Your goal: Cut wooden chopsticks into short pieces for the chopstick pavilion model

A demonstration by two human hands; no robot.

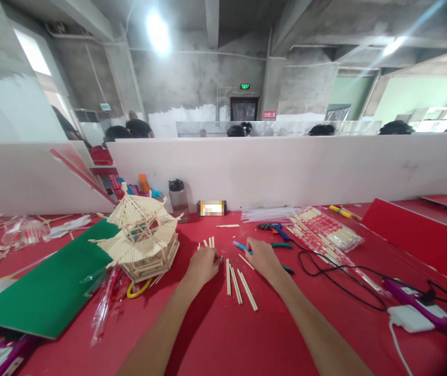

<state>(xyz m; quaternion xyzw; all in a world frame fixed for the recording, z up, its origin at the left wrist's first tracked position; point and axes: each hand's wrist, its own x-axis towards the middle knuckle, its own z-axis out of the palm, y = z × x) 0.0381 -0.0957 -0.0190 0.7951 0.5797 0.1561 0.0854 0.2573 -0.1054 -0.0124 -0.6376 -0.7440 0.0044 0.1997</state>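
My left hand (206,265) is closed, its fingertips pinched beside short wooden sticks (208,242); I cannot make out what is between them. My right hand (261,257) has its fingers closed at a slim blue pen (240,245), whose end points up and left. Green-handled pliers (283,245) lie partly hidden under that hand and wrist. Several cut wooden sticks (236,284) are laid side by side on the red table between my forearms. To the left of my left hand stands a wooden stick model of a tiered pavilion (145,235).
A blue glue gun (276,230) with a black cord (325,271) lies on the right, near packaged sticks (325,230). A white plug adapter (409,317) sits on a purple power strip (419,297). A green board (58,282) lies left. A bottle (178,198) stands by the white partition (286,167).
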